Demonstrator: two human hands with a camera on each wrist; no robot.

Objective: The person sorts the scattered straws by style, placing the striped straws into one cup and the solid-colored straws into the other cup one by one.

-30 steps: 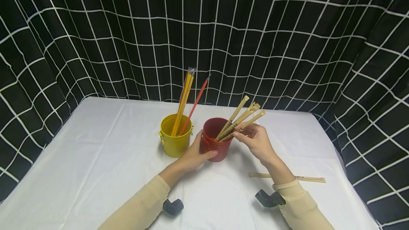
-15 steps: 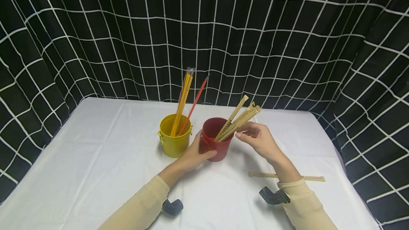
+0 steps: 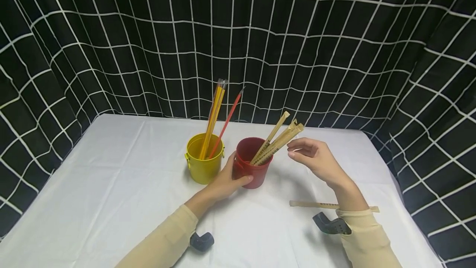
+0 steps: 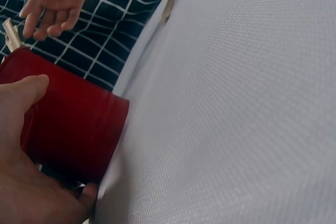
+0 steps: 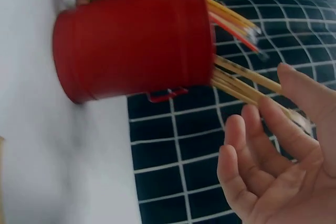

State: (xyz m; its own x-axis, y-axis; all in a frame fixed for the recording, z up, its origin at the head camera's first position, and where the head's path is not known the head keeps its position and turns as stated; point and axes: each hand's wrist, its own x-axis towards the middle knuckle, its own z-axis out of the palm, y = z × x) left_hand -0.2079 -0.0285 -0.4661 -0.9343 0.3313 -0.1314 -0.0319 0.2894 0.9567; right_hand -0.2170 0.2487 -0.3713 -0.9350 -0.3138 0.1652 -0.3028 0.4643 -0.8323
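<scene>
The left hand [image 3: 222, 184] holds a small red bucket [image 3: 258, 176] on the table, with its thumb across the front and its fingers round the left side. Several slim sticks in printed tan paper wrappers [image 3: 282, 139] stand in the bucket and lean to the right. Just right of their upper ends, the right hand [image 3: 319, 161] is in the air with loosely bent fingers and nothing between them. In the right wrist view, this hand's fingers [image 5: 262, 153] are spread apart beside the sticks. The bottoms of the sticks are hidden inside the bucket.
Left of the red bucket stands a yellow bucket [image 3: 203, 172] with several yellow sticks [image 3: 213, 121] and a thin red stick with a dark tip [image 3: 231, 113]. One more wrapped stick [image 3: 305, 204] lies on the white tablecloth [image 3: 122, 193], partly behind the right forearm. A black gridded curtain surrounds the table.
The right hand has let go of a wrapped stick, which now leans with the others in the red bucket, and has moved away to the right. The left hand stays on the bucket.
</scene>
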